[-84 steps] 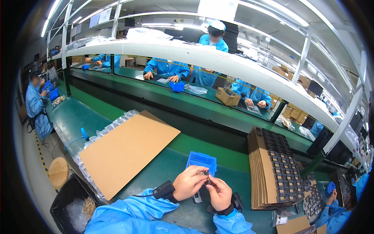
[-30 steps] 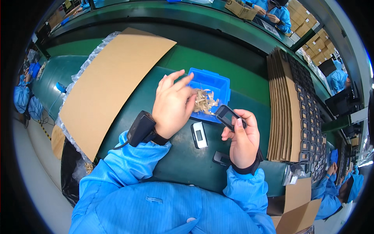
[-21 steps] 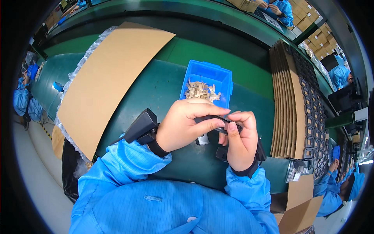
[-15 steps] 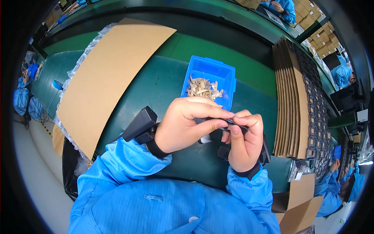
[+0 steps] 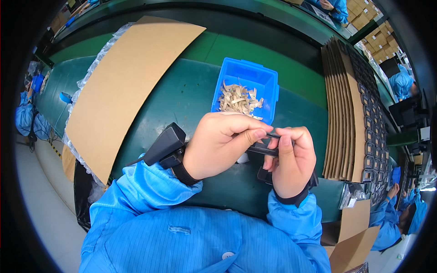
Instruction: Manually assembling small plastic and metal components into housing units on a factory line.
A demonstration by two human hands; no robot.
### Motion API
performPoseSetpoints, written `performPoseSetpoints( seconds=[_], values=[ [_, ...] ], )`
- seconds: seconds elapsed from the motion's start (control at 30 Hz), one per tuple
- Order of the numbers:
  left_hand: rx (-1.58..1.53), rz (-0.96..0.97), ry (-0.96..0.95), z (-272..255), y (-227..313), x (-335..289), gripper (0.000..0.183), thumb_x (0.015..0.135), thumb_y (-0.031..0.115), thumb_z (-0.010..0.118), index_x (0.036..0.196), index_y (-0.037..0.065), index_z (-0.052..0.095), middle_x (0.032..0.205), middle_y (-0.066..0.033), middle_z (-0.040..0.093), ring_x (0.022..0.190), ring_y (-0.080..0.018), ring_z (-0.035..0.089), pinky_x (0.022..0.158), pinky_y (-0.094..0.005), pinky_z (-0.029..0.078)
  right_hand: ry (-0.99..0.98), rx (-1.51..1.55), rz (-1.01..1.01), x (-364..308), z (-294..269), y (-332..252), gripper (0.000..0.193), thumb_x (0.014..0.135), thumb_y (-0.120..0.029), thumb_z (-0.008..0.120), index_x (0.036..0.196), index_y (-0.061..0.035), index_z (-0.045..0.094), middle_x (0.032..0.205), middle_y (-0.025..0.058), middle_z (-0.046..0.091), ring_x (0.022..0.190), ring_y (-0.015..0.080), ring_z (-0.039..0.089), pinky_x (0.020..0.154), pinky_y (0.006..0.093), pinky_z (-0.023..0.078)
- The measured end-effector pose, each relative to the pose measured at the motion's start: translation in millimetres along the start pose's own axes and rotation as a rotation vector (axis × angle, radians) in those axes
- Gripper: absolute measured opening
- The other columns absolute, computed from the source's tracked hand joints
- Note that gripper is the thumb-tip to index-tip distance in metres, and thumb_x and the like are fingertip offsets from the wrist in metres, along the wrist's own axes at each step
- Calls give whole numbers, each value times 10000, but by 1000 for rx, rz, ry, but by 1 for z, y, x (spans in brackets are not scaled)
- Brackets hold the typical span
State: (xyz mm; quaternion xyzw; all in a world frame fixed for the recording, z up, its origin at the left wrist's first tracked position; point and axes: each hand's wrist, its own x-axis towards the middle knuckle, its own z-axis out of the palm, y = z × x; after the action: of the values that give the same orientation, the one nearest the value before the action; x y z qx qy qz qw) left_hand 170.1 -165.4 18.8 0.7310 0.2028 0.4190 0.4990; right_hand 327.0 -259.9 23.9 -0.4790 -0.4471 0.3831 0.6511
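Above the green table, in front of a blue bin, a slim black plastic piece is pinched between both hands. My left hand grips it from the left with thumb and forefinger. My right hand closes on its right end, thumb against fingers. Part of the piece is hidden behind my fingers, so its full shape does not show. Curled tan strips lie loose in the bin just beyond my fingertips. A small pale thing sits on the table below, partly covered by the hands.
A large cardboard sheet lies over plastic wrap at the left. Cardboard dividers stand stacked at the right, beside rows of black frames. An open carton is at the lower right. Co-workers in blue sit beyond the table.
The black piece has been tilted between my fingers, so more of its long edge shows. My right hand has shifted slightly right and the fingers have moved a little.
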Motion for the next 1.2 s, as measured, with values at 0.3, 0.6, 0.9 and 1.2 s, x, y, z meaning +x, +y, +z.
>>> performPoseSetpoints(
  seconds=[0.3, 0.6, 0.9, 1.2],
  values=[
    [333, 243, -42, 0, -3, 4, 229, 831, 40, 796, 1059, 39, 768, 923, -116, 738, 797, -260, 716, 674, -331, 555, 19, 167, 347, 5, -4, -2, 158, 1084, -190, 545, 1014, -63, 484, 811, 81, 659, 475, 87, 540, 400, 192, 413],
    [348, 227, -121, 1, 7, 0, 78, 891, -10, 691, 958, 14, 659, 831, -132, 639, 722, -294, 667, 624, -375, 528, -163, 58, 277, 5, -13, 4, 145, 1077, -186, 566, 1081, -48, 613, 945, 60, 678, 671, 55, 586, 517, 211, 485],
    [25, -35, -167, 8, 7, -9, 37, 934, 15, 699, 923, -21, 699, 811, -10, 605, 615, -36, 510, 551, -217, 410, -77, -1159, -706, -43, -18, -50, 328, 761, -152, 836, 1079, -118, 766, 1124, 83, 662, 904, 271, 631, 736, 371, 552],
    [-106, -182, -564, 13, 15, -25, 207, 965, 55, 694, 1152, -23, 731, 940, -36, 678, 764, -60, 597, 653, -225, 470, -213, -1228, -594, -84, -45, -75, 225, 739, -19, 753, 954, -85, 762, 1017, 69, 684, 911, 270, 666, 723, 365, 575]
  ],
)
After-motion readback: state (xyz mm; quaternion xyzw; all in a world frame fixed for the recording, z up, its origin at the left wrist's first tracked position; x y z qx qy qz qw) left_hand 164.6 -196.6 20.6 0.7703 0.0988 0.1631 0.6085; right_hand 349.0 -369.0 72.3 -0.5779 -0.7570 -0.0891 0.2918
